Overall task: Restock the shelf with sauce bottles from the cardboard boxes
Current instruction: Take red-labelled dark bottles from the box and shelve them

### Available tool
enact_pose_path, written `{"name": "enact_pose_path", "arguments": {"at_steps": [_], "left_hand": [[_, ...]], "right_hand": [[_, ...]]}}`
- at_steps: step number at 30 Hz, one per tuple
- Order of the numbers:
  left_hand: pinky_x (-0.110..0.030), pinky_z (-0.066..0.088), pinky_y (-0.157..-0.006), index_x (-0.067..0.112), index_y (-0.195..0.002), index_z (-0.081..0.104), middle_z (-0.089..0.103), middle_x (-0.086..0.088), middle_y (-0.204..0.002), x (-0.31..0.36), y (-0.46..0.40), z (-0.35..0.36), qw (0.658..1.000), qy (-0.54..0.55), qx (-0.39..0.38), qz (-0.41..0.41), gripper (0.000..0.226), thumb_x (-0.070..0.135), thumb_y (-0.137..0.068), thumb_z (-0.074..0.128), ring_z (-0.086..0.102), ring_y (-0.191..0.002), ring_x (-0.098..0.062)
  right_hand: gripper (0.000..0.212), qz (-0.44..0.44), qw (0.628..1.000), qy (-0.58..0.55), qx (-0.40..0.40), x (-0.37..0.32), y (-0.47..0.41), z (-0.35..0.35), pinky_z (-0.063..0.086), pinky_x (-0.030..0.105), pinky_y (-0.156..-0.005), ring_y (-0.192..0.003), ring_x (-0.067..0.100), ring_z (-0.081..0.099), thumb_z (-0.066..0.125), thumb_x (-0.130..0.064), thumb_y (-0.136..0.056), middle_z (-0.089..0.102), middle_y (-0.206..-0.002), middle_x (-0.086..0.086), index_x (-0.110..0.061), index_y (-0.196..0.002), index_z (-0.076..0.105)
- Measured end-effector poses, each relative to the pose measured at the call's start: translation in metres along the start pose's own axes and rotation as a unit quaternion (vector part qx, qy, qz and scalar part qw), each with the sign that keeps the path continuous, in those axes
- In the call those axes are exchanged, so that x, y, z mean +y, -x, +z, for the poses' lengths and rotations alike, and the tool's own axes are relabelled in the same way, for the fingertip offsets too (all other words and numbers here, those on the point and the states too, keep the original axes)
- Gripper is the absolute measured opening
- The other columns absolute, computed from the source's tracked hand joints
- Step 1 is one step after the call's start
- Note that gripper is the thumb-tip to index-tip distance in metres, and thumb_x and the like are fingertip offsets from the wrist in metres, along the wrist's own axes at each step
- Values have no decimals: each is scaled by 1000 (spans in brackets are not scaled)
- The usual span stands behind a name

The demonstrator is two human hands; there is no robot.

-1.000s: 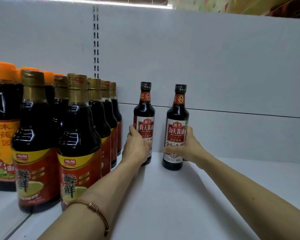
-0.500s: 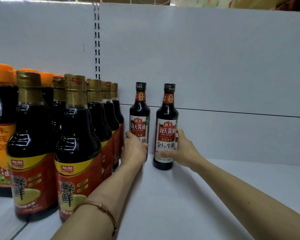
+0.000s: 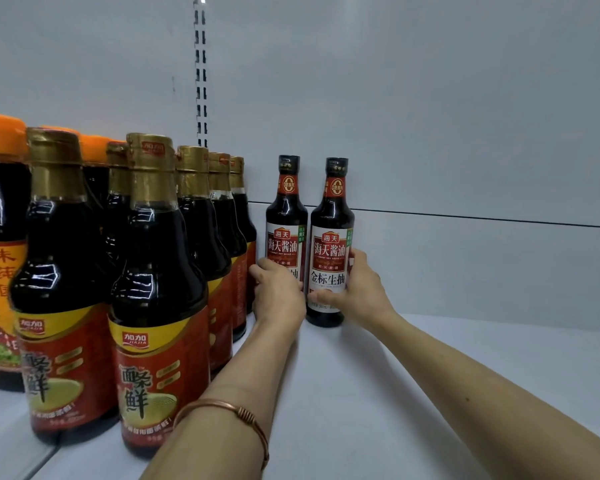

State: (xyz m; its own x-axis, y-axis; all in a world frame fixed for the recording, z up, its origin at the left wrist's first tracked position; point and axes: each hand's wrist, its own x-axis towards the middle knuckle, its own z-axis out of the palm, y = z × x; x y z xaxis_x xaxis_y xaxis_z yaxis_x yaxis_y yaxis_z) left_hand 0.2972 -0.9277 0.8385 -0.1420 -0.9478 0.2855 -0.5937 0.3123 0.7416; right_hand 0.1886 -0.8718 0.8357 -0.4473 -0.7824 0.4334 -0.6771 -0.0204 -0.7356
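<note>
both sauce bottles stand upright, long axes vertical, at the back edge of the shelf (image 3: 378,393) against the rear panel. the left hand (image 3: 279,297) wraps the left bottle (image 3: 286,216), just beside the gold-capped row (image 3: 201,216). the right hand (image 3: 359,292) wraps the right bottle (image 3: 331,244). the bottles nearly touch; likely only release remains, each hand withdrawing toward the shelf's front edge.

Dark sauce bottles (image 3: 331,216) wear red-and-white labels (black caps), standing on a white shelf (image 3: 430,375) beside gold-capped bottles (image 3: 158,258).
</note>
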Motion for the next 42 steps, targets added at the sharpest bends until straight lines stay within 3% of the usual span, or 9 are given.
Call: {"name": "enact_pose_path", "arguments": {"at_steps": [17, 26, 31, 36, 39, 42], "left_hand": [[-48, 49, -92, 0, -138, 24, 34, -17, -132, -10, -5, 5, 1000, -16, 9, 21, 65, 28, -92, 62, 54, -113, -37], [-46, 50, -90, 0, -141, 20, 34, -17, -132, -12, -6, 8, 999, -23, 15, 26, 70, 29, -92, 61, 55, -111, -36], [-47, 47, -88, 12, -151, -6, 34, -19, -134, -8, -2, 3, 999, -22, 13, 42, 87, 23, -94, 58, 56, -110, -38], [-51, 38, -102, 16, -151, -13, 27, -21, -147, -1, 6, -9, 999, 30, -45, -8, 100, 22, -90, 65, 41, -129, -40], [-49, 36, -108, 12, -152, -8, 20, -19, -152, 5, 22, -12, 997, 48, -64, -14, 94, 23, -91, 63, 35, -134, -37], [-44, 35, -107, 10, -151, 7, 22, -15, -149, 11, 39, -20, 998, 53, -35, 20, 77, 25, -94, 58, 36, -133, -34]], "right_hand": [[86, 10, 1000, 8, 3, 12, -10, 3, 47, 44, -102, -118, 21, 56, 88, -23, -67, 56, -127, 1, -17, -136, 37], [74, -4, 999, 28, 19, 14, -9, 6, 47, 46, -101, -116, 20, 56, 86, -20, -69, 57, -122, 0, -22, -129, 42], [79, 35, 998, 50, 3, 6, -11, 2, 47, 45, -101, -117, 24, 57, 86, -22, -70, 57, -126, 1, -17, -132, 38], [83, 70, 995, 69, 5, -10, -7, -6, 49, 46, -98, -116, 27, 56, 87, -39, -67, 54, -127, 9, -10, -130, 41], [78, 72, 997, 35, 6, -22, 3, -20, 50, 46, -98, -116, 28, 56, 82, -40, -73, 50, -130, 10, -9, -132, 41], [72, 34, 999, 4, -3, -38, 25, -41, 47, 35, -94, -115, 22, 52, 73, -38, -84, 42, -131, 8, -8, -138, 36]]}}
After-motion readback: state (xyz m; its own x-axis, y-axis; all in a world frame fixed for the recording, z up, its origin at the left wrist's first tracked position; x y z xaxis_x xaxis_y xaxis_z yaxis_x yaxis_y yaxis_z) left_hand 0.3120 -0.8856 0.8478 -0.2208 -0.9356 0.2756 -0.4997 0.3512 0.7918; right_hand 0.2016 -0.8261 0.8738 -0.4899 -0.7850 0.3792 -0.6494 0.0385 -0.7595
